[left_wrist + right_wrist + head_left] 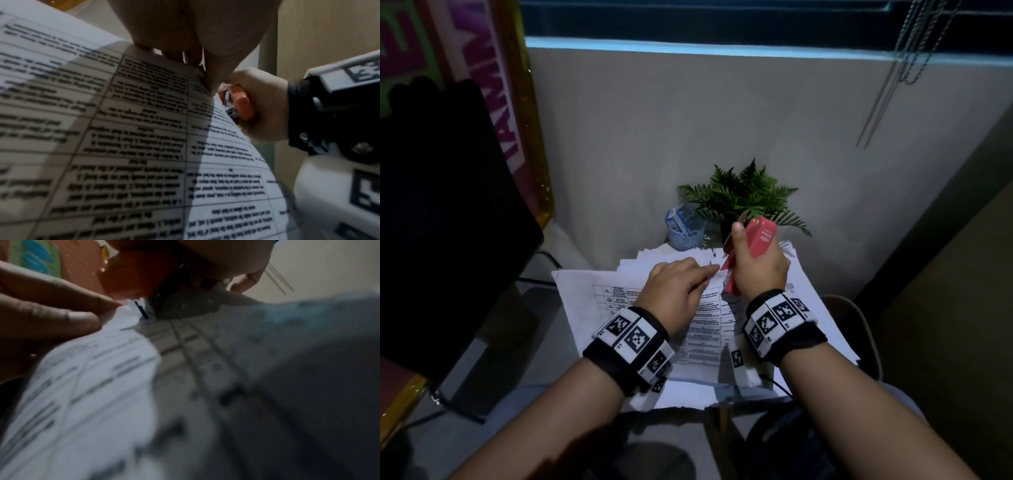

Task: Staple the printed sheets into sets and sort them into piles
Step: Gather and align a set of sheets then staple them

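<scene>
A pink stapler (756,246) is gripped upright in my right hand (755,265), its mouth over the top corner of a printed set. My left hand (681,281) pinches that corner of the printed sheets (616,301), which carry a table of text. In the left wrist view the fingertips (205,78) hold the sheet's edge (144,129) right beside the stapler (240,105). The blurred right wrist view shows the stapler (135,277) over the paper corner (127,313). More loose sheets (804,281) lie underneath in a spread pile.
A potted green fern (743,195) and a blue mesh cup (686,228) stand behind the papers against the grey wall. A dark chair back (441,212) rises at the left. Blind cords (900,68) hang at the upper right.
</scene>
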`<state>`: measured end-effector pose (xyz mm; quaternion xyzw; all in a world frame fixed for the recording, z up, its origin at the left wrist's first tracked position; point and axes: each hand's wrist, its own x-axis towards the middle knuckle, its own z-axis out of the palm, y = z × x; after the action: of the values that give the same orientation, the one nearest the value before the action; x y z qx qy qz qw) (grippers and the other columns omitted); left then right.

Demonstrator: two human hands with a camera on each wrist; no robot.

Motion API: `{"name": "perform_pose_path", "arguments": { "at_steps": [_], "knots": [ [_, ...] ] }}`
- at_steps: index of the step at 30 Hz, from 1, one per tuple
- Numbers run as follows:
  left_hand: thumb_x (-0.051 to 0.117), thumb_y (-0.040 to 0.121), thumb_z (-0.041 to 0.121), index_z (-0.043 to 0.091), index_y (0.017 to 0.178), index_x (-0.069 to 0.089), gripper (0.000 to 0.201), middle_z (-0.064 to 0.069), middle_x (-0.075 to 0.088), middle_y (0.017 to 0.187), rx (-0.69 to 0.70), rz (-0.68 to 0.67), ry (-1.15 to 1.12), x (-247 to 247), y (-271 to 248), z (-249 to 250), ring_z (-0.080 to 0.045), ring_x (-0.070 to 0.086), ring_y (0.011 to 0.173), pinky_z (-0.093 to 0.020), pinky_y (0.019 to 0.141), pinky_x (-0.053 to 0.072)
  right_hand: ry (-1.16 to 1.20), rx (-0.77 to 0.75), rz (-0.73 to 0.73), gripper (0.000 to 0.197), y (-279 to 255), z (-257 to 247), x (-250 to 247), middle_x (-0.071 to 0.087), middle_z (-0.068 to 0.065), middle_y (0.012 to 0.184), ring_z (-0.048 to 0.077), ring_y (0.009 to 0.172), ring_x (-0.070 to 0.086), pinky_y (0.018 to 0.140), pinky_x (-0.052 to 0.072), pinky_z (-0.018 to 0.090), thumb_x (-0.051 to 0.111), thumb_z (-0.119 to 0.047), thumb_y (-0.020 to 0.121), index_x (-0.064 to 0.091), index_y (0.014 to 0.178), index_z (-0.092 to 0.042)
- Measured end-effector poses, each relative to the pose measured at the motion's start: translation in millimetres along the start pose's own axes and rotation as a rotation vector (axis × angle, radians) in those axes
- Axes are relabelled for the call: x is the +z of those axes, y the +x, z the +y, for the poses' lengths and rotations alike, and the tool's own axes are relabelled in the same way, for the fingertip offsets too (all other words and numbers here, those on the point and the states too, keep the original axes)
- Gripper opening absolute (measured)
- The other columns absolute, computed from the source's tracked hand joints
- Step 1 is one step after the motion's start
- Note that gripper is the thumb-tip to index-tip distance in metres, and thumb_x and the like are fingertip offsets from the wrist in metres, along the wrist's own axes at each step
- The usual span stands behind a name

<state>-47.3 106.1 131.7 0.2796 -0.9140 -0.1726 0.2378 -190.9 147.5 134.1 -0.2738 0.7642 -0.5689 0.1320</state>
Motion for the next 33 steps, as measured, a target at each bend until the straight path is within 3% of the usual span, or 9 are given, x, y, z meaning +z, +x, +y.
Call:
{"name": "perform_pose_path", "arguments": {
  "at_steps": [5, 8, 13, 15, 17, 20, 25, 29, 33],
  "knots": [
    [0.04, 0.092, 0.032, 0.025, 0.13, 0.053, 0.041, 0.003, 0.064, 0.104, -0.025, -0.034, 0.018, -7.9, -2.9, 8.9, -0.021, 0.056, 0.103, -0.028, 0.088, 0.026, 0.054, -0.027, 0.037, 0.037, 2.5, -4.3, -1.0, 0.059, -0.001, 0.07, 0.027, 0.08, 0.062, 0.078, 0.05, 0.036, 0.055, -0.057, 0.084, 0.053, 0.075, -0.021],
    [0.042, 0.096, 0.037, 0.029, 0.129, 0.049, 0.035, 0.007, 0.059, 0.122, -0.087, -0.119, 0.223, -13.7, 0.4, 8.0, -0.018, 0.051, 0.114, -0.032, 0.095, 0.028, 0.102, -0.002, 0.051, 0.043, 4.8, -2.9, -2.5, 0.064, 0.004, 0.085, 0.026, 0.089, 0.062, 0.085, 0.049, 0.036, 0.055, -0.06, 0.082, 0.059, 0.095, -0.019],
    [0.04, 0.097, 0.034, 0.02, 0.108, 0.051, 0.021, -0.006, 0.062, 0.105, -0.272, -0.005, 0.196, -27.8, 2.5, -5.6, -0.03, 0.057, 0.096, -0.033, 0.072, 0.034, 0.402, 0.125, 0.139, 0.03, 13.7, -8.7, -27.1, 0.067, 0.0, 0.088, 0.02, 0.086, 0.066, 0.081, 0.053, 0.035, 0.056, -0.055, 0.084, 0.055, 0.089, -0.026],
    [0.037, 0.098, 0.034, 0.019, 0.105, 0.047, 0.019, -0.008, 0.06, 0.095, -0.34, 0.103, 0.149, -36.7, 2.5, -12.1, -0.029, 0.056, 0.084, -0.031, 0.065, 0.033, 0.552, 0.18, 0.165, 0.035, 17.0, -5.7, -44.1, 0.068, -0.002, 0.089, 0.017, 0.084, 0.067, 0.074, 0.052, 0.03, 0.054, -0.053, 0.087, 0.059, 0.1, -0.021],
    [0.036, 0.099, 0.03, 0.017, 0.105, 0.044, 0.017, -0.008, 0.054, 0.084, -0.396, 0.212, 0.077, -47.2, 3.0, -14.7, -0.033, 0.056, 0.079, -0.031, 0.062, 0.031, 0.652, 0.202, 0.079, 0.037, 14.9, 1.7, -58.0, 0.068, -0.004, 0.083, 0.012, 0.075, 0.066, 0.068, 0.052, 0.027, 0.053, -0.049, 0.088, 0.06, 0.105, -0.017],
    [0.038, 0.099, 0.02, 0.005, 0.116, 0.043, 0.023, -0.017, 0.057, 0.087, -0.428, 0.378, -0.064, -57.0, 5.3, -13.0, -0.037, 0.057, 0.082, -0.027, 0.062, 0.026, 0.677, 0.227, -0.201, 0.029, 0.7, 16.7, -62.2, 0.064, -0.006, 0.065, 0.008, 0.052, 0.06, 0.052, 0.049, 0.023, 0.053, -0.048, 0.085, 0.061, 0.086, -0.02],
    [0.04, 0.099, 0.017, 0.0, 0.12, 0.043, 0.027, -0.002, 0.051, 0.095, -0.546, 0.514, -0.349, -47.7, 10.2, -9.7, -0.016, 0.046, 0.082, -0.016, 0.06, 0.026, 0.426, 0.353, -0.575, 0.05, -20.7, 42.8, -47.1, 0.069, 0.008, 0.073, 0.026, 0.071, 0.066, 0.076, 0.051, 0.037, 0.062, -0.061, 0.072, 0.063, 0.086, -0.012],
    [0.045, 0.097, 0.026, 0.012, 0.104, 0.044, 0.015, 0.003, 0.05, 0.081, -0.705, 0.334, -0.394, -16.4, 12.5, -33.2, -0.014, 0.047, 0.067, -0.021, 0.052, 0.03, 0.252, 0.476, -0.459, 0.035, -7.4, 57.5, -42.1, 0.067, 0.011, 0.069, 0.025, 0.06, 0.062, 0.055, 0.05, 0.025, 0.06, -0.043, 0.086, 0.064, 0.085, -0.008],
    [0.056, 0.091, 0.023, 0.013, 0.081, 0.051, 0.015, -0.01, 0.061, 0.085, -0.751, 0.031, -0.263, 30.1, 1.9, -93.5, -0.029, 0.061, 0.085, -0.032, 0.074, 0.046, -0.018, 0.57, -0.358, 0.031, 19.9, 99.8, -54.4, 0.064, 0.009, 0.072, 0.019, 0.061, 0.057, 0.062, 0.043, 0.023, 0.063, -0.04, 0.084, 0.065, 0.08, -0.009]
  ]
}}
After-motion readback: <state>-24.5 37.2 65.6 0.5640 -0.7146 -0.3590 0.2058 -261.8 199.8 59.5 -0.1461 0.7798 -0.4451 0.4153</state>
